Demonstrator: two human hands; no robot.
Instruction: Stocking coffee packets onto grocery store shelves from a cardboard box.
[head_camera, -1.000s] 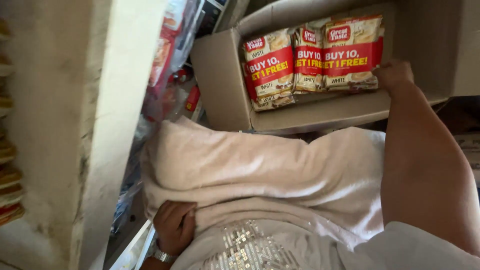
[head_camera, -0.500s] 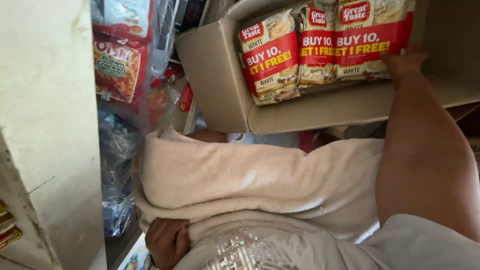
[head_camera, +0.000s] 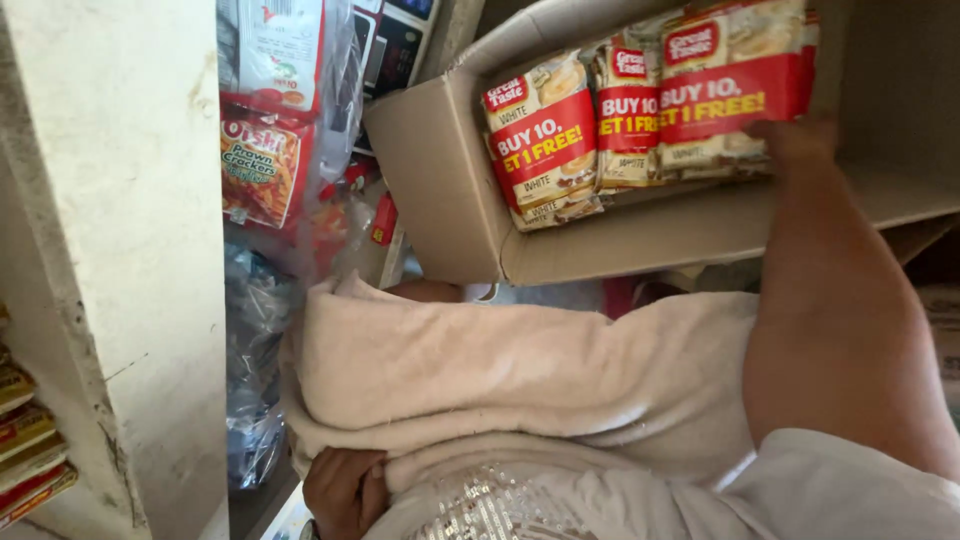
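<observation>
Up at one o'clock, the right hand (head_camera: 800, 140) grips red-and-white sachet packs (head_camera: 650, 110) inside the cardboard box (head_camera: 440, 180), mid-stocking by my reading, while the left hand (head_camera: 345, 490) clutches the cream towel (head_camera: 520, 370) at seven.

Soft, even daylight is seen throughout; glare whitens the pale post (head_camera: 130, 250) at left, and edges are slightly blurred.

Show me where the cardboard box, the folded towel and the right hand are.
cardboard box (head_camera: 450, 180), head view, on its bare outer side wall.
folded towel (head_camera: 520, 365), head view, on its top fold.
right hand (head_camera: 800, 140), head view, on the hand's back, against the packets.
</observation>
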